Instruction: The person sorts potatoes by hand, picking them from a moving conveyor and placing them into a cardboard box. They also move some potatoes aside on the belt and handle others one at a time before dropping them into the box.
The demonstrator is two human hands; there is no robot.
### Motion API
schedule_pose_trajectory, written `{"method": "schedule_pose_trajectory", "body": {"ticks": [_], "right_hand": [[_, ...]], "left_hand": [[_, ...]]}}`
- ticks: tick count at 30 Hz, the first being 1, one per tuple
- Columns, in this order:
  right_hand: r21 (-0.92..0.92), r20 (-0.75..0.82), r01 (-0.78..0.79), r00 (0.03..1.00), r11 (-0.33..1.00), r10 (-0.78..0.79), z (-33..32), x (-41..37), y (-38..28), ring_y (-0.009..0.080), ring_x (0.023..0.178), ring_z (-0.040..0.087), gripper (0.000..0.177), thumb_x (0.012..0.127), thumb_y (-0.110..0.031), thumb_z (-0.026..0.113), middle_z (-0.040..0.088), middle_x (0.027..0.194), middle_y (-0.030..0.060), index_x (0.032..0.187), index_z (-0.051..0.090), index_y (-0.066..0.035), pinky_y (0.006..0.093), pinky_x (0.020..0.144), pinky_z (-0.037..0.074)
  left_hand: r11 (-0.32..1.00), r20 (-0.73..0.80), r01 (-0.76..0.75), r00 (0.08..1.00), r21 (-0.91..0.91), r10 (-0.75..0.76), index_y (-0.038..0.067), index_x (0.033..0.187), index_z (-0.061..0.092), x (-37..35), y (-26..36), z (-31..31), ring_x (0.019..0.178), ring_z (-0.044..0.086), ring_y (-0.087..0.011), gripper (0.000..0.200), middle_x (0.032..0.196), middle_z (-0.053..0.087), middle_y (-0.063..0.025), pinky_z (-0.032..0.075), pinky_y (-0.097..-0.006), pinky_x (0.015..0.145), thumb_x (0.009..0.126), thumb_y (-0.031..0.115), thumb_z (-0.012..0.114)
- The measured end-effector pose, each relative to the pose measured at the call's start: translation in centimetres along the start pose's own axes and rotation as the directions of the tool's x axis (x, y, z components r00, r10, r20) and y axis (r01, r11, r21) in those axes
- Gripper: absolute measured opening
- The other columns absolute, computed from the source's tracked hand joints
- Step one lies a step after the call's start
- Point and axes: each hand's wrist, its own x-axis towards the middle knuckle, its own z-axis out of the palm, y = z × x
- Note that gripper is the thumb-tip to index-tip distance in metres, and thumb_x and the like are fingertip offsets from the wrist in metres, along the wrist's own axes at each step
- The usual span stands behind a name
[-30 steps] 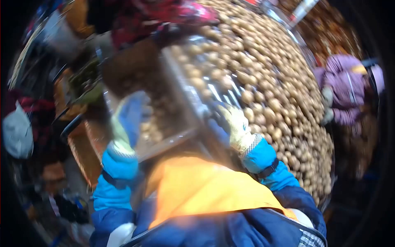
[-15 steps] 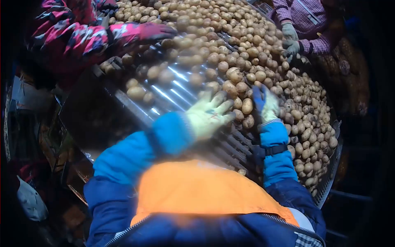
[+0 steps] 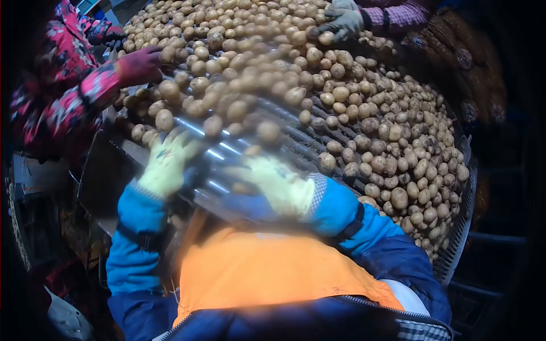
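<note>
Fingers of both hands, many potatoes

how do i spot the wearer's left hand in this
Find the slatted table heaped with potatoes, then the orange apron below. Up and left of it, past a bright blue sleeve, is the left hand. Its yellow glove points upward in the picture; the right hand points left.

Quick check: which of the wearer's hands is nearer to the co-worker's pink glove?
Left. The left hand is below the pink glove in the view, with potatoes between them. The right hand is farther away, lower and to the right, over the slatted surface.
</note>
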Motion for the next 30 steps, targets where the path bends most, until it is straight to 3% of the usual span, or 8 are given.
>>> {"method": "schedule_pose_trajectory", "body": {"ticks": [3,6,9,11,15,19,25,30], "right_hand": [[0.010,-0.214,-0.157,0.964,0.988,0.155,-2.8,-1.2,2.3,0.0367,0.107,0.071,0.046,0.099,-0.034,0.070,0.073,0.118,0.0235,0.132,0.068,-0.001,0.0442,0.098,0.056],[-0.031,-0.527,-0.454,0.764,0.890,0.372,-7.1,-3.9,8.9,0.0352,0.103,0.074,0.041,0.098,-0.021,0.070,0.076,0.112,0.0212,0.133,0.067,-0.001,0.0429,0.095,0.058],[-0.296,-0.585,-0.630,0.714,0.718,0.384,-11.5,-6.7,14.7,0.0384,0.111,0.072,0.051,0.095,-0.026,0.073,0.073,0.121,0.0246,0.139,0.064,-0.003,0.0422,0.094,0.058],[-0.436,-0.446,-0.707,0.707,0.557,0.549,-13.9,-7.2,16.3,0.0422,0.115,0.070,0.057,0.093,-0.031,0.074,0.071,0.124,0.0261,0.142,0.062,-0.004,0.0438,0.095,0.058],[-0.486,-0.245,-0.666,0.725,0.566,0.644,-14.2,-6.5,16.9,0.0432,0.126,0.064,0.064,0.091,-0.022,0.075,0.065,0.138,0.0235,0.151,0.055,-0.015,0.0471,0.106,0.053],[-0.452,-0.379,-0.591,0.805,0.668,0.456,-11.3,-8.7,17.5,0.0426,0.147,0.046,0.078,0.087,-0.018,0.077,0.040,0.164,0.0227,0.158,0.045,-0.020,0.0448,0.120,0.044],[-0.387,-0.398,-0.730,0.683,0.563,0.612,-11.5,-6.8,19.5,0.0448,0.145,0.047,0.076,0.086,-0.024,0.077,0.045,0.159,0.0220,0.156,0.048,-0.020,0.0467,0.119,0.045],[-0.418,-0.371,-0.587,0.807,0.693,0.460,-10.9,-6.7,18.4,0.0434,0.140,0.050,0.072,0.082,-0.031,0.083,0.046,0.156,0.0212,0.149,0.057,-0.019,0.0491,0.116,0.046]], "left_hand": [[0.992,-0.210,-0.037,0.978,-0.123,0.010,0.008,0.128,0.070,-1.2,2.9,-0.8,0.140,0.049,-0.0427,0.045,0.143,0.060,-0.0184,0.035,-0.0567,0.117,0.083,0.013,0.076],[0.971,-0.418,-0.092,0.908,-0.222,-0.010,0.004,0.125,0.072,-1.6,5.6,-0.7,0.131,0.059,-0.0414,0.036,0.135,0.066,-0.0200,0.045,-0.0527,0.112,0.089,0.006,0.075],[0.921,-0.471,-0.103,0.877,-0.375,-0.094,0.001,0.121,0.073,-2.2,7.4,-0.2,0.119,0.068,-0.0389,0.029,0.123,0.072,-0.0201,0.053,-0.0472,0.104,0.092,0.002,0.073],[0.875,-0.439,-0.096,0.887,-0.475,-0.141,-0.001,0.119,0.074,-2.3,8.2,-0.1,0.112,0.072,-0.0373,0.026,0.116,0.075,-0.0199,0.056,-0.0439,0.100,0.093,0.001,0.072],[0.843,-0.430,-0.134,0.894,-0.520,-0.123,0.000,0.120,0.074,-2.0,8.6,1.7,0.112,0.073,-0.0361,0.027,0.115,0.075,-0.0198,0.056,-0.0423,0.099,0.094,0.002,0.072],[0.818,-0.362,-0.113,0.924,-0.565,-0.121,0.002,0.120,0.075,-1.4,9.1,2.8,0.112,0.072,-0.0354,0.027,0.116,0.076,-0.0178,0.055,-0.0431,0.099,0.094,0.004,0.073],[0.789,-0.351,-0.123,0.928,-0.603,-0.123,0.004,0.120,0.075,-0.3,8.9,4.5,0.104,0.073,-0.0358,0.026,0.112,0.076,-0.0184,0.057,-0.0432,0.093,0.094,0.007,0.073],[0.831,-0.333,-0.077,0.933,-0.551,-0.134,0.004,0.120,0.075,-0.1,9.4,3.4,0.101,0.074,-0.0358,0.026,0.109,0.075,-0.0199,0.058,-0.0428,0.089,0.095,0.007,0.072]]}}
